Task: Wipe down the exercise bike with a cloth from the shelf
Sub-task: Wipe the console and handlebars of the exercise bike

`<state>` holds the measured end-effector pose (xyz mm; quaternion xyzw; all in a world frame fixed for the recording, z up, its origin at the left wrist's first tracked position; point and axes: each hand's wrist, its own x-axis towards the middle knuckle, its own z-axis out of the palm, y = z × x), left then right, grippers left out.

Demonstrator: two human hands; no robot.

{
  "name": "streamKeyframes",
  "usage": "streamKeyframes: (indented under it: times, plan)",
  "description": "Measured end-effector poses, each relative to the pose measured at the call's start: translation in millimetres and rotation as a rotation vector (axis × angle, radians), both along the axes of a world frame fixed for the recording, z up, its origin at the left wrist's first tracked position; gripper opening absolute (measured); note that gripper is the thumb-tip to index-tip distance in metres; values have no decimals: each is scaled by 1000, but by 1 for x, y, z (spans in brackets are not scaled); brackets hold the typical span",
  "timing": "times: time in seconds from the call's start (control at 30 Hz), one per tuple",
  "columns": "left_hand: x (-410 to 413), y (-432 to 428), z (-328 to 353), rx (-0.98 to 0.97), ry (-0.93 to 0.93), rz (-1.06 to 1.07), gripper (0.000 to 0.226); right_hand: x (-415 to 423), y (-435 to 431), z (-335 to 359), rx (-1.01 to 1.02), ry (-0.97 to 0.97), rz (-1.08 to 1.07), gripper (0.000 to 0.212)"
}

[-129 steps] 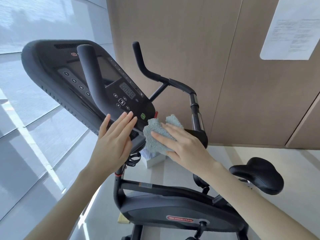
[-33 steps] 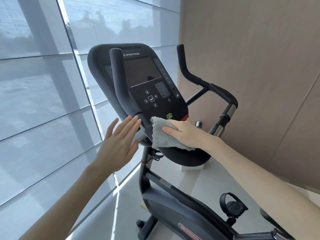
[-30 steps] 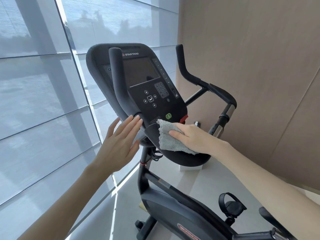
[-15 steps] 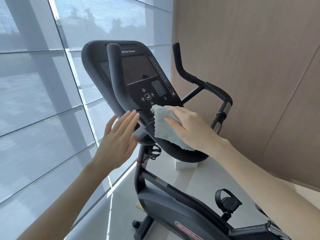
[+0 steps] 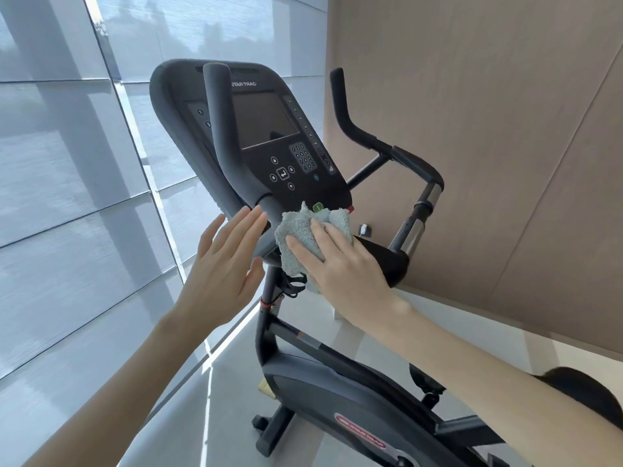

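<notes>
At the lower edge of the console (image 5: 269, 136) of the exercise bike (image 5: 323, 347): one pale blue terry cloth (image 5: 300, 237), bunched, lying just below the green button (image 5: 317, 207) and beside the red button (image 5: 350, 208).

Right hand (image 5: 344, 264): laid flat on the cloth, fingers extended and slightly spread. It presses the cloth against the console's bottom lip and is not curled round it.

Left hand (image 5: 222, 264): empty, fingers straight and together, held up just left of the cloth and below the console. Its fingertips are at the foot of the near handlebar (image 5: 219, 129); contact cannot be told. The two hands are close but not touching.

Progress, as judged: the cloth has been fetched (the shelf is out of view) and wiping is under way on the console. The step in hand is the bottom lip and button row. Whether the screen (image 5: 263, 119) and keypad (image 5: 303, 158), above the cloth, have been done cannot be read from their surfaces.

Outstanding, as judged:
- the far handlebar (image 5: 371, 143), right of the console
- the post (image 5: 264, 328) below the console
- the drive housing (image 5: 337, 396), well below it
- the saddle (image 5: 586, 392), far below and to the right, partly hidden by the right forearm

None of these bears the cloth. Most of the machine appears left to wipe.

Surroundings: window blind (image 5: 67, 197) left of the console; wood wall panel (image 5: 488, 129) to its right.
</notes>
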<state>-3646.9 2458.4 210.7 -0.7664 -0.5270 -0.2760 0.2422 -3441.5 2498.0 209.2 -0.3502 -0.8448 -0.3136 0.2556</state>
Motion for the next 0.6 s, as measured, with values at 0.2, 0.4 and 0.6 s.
streamKeyframes:
  times: [0.2, 0.4, 0.6]
  plan:
    - [22, -2, -4, -23, 38, -56, 49, 40, 3, -6, 27, -38, 219, 40]
    - [49, -9, -2, -43, 46, -53, 48, 93, 25, -20, -57, -85, 378, 49]
    - [82, -17, 6, -74, 16, 13, 48, 123, 42, -30, -105, -28, 500, 47]
